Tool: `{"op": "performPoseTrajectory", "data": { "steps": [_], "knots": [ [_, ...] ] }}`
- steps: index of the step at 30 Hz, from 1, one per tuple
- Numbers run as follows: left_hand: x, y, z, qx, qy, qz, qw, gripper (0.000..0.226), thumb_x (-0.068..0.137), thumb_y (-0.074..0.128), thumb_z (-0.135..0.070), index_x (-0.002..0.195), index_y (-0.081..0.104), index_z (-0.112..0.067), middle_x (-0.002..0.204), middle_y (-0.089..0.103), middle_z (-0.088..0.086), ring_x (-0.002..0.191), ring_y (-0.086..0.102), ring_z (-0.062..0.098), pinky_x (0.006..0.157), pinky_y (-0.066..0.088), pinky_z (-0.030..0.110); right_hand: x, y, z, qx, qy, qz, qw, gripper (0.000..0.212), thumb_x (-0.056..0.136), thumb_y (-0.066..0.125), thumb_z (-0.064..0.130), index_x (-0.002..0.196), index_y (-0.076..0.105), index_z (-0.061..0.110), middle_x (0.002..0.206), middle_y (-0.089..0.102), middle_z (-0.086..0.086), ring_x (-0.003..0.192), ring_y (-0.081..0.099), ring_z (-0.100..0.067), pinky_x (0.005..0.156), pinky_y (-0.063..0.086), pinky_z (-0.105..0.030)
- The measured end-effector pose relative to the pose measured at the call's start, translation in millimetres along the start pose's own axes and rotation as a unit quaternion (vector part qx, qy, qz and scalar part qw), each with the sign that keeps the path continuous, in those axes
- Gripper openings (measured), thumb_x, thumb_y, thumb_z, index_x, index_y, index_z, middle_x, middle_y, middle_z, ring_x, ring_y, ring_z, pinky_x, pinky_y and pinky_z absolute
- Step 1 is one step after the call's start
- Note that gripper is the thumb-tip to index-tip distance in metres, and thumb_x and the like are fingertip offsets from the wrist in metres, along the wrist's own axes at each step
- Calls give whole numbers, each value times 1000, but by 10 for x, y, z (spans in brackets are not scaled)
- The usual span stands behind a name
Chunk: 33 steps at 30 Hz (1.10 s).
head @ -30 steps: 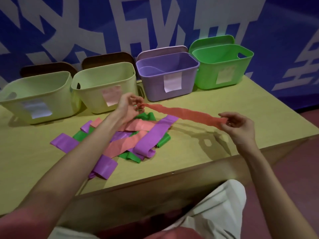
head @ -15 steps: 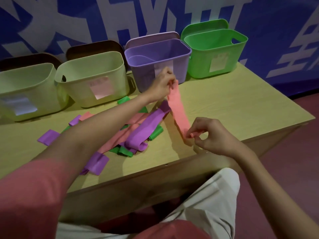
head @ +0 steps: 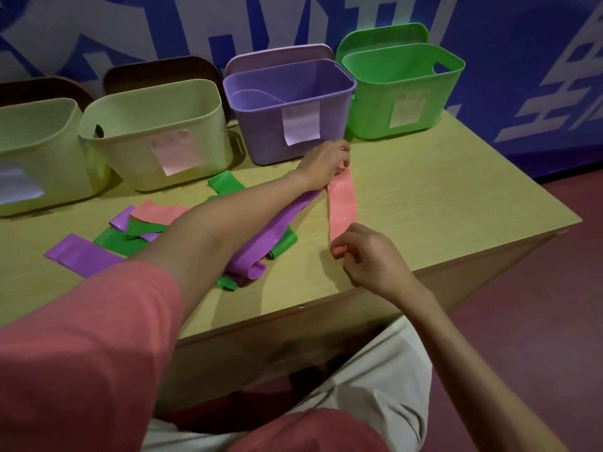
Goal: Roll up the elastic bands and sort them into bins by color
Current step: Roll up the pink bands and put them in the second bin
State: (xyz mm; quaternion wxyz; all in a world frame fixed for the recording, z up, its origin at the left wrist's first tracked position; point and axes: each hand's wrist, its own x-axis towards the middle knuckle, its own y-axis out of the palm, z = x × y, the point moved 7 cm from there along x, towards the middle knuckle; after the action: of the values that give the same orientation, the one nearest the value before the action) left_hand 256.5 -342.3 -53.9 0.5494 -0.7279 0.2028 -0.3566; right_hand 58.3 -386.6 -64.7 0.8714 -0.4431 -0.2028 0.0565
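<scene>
A pink elastic band lies stretched out flat on the wooden table, running away from me. My left hand pinches its far end, just in front of the purple bin. My right hand pinches the near end, where the band is slightly curled. To the left lies a loose pile of purple bands, green bands and another pink band, partly hidden under my left forearm.
Along the back stand two pale yellow-green bins, then the purple bin and a green bin, each with a paper label. Lids lean behind them against a blue wall. The table's right edge drops to a dark red floor.
The pink band went from stretched sideways in the air to lying lengthwise on the table. My left hand moved right and down to the table; my right hand came nearer me.
</scene>
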Motion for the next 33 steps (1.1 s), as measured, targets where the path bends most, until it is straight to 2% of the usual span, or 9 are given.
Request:
{"op": "performPoseTrajectory", "data": {
  "steps": [2,5,7,9,13,23,28,30,33],
  "knots": [
    [-59,10,51,24,10,-6,1000,15,89,61,-11,100,70,-7,136,53,12,124,45,31,98,42,44,-42,-3,-17,20,4,-8,1000,23,81,58,-3,95,70,12,93,65,2,78,61,-12,64,52,-32],
    [-208,-97,84,-6,1,-54,999,20,86,63,-13,104,70,-8,138,51,15,127,43,34,104,37,43,-122,-21,-82,60,22,-7,998,25,80,62,-3,100,65,12,94,67,6,82,60,7,66,47,-13],
    [-395,-219,24,-74,-46,-72,994,20,83,65,-11,102,70,-9,130,56,14,122,48,32,104,30,33,-185,-31,-155,86,38,-3,996,29,79,63,-4,102,61,13,95,67,8,88,61,6,71,51,-18],
    [-668,-334,-146,-135,-68,-80,985,16,79,65,-6,94,71,-8,112,65,12,109,56,29,94,30,24,-246,-17,-213,129,57,4,990,32,78,64,-5,105,59,12,98,68,4,94,65,-6,80,55,-32],
    [-1333,-442,-555,-184,-67,-78,977,11,78,64,-16,87,69,-11,93,69,3,94,59,22,90,38,28,-333,32,-204,186,54,-10,981,28,82,67,-7,105,59,7,103,69,4,99,67,-8,88,56,-37],
    [-1846,-289,-900,-195,-82,-46,976,25,81,67,-36,92,71,-13,90,69,-2,93,56,18,79,44,30,-400,1,-263,210,51,-61,974,24,82,72,0,104,65,6,103,71,-2,94,70,-13,84,57,-46],
    [-1862,-223,-938,-189,-74,-43,978,14,83,71,-26,87,70,-12,90,67,-2,92,55,18,79,47,35,-441,15,-249,204,58,-65,975,24,82,74,4,105,66,6,101,71,0,96,69,-11,85,57,-44],
    [-1875,-229,-964,-173,-62,-53,981,13,84,70,-24,87,70,-12,89,66,-2,91,55,18,77,48,36,-461,-22,-227,185,50,-80,978,23,83,74,5,104,66,6,100,71,-1,96,69,-12,84,57,-42],
    [-1886,-241,-1008,-150,-48,-63,986,12,85,69,-22,87,71,-10,90,66,-2,91,55,18,77,47,36,-486,-106,-156,73,-4,-120,990,13,83,75,9,95,70,8,92,66,0,87,64,-18,70,56,-40]
  ]
}}
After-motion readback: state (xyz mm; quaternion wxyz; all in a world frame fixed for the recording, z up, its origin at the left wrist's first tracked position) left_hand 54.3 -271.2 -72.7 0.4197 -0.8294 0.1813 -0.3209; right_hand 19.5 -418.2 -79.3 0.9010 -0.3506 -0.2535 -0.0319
